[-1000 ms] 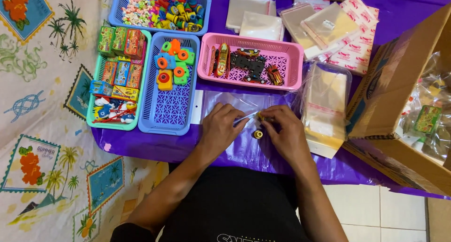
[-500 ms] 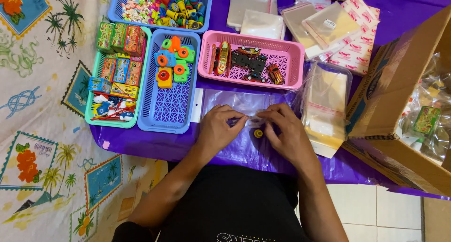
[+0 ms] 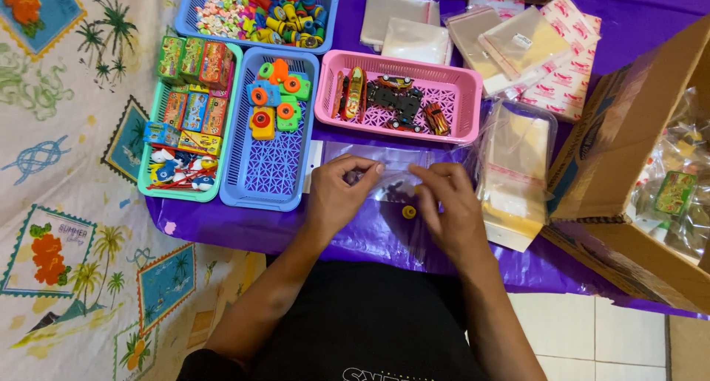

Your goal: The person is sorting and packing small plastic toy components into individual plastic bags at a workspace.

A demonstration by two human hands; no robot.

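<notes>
A clear plastic bag (image 3: 384, 175) lies flat on the purple table cover (image 3: 237, 226) in front of me. My left hand (image 3: 336, 196) pinches the bag's upper edge with thumb and fingers. My right hand (image 3: 451, 207) grips the same bag from the right side. A small yellow round piece (image 3: 409, 212) shows between my hands, seemingly inside the bag.
A pink basket (image 3: 458, 100) of toy cars sits behind the bag. To the left stand a blue basket (image 3: 270, 167) of toys, a green basket (image 3: 159, 181) of small boxes and a blue basket (image 3: 325, 11) of small pieces. Stacked clear bags (image 3: 518, 167) and a cardboard box (image 3: 621, 144) stand to the right.
Both hands have shifted slightly along the bag's top edge, spreading a little apart. The yellow piece stays between them.
</notes>
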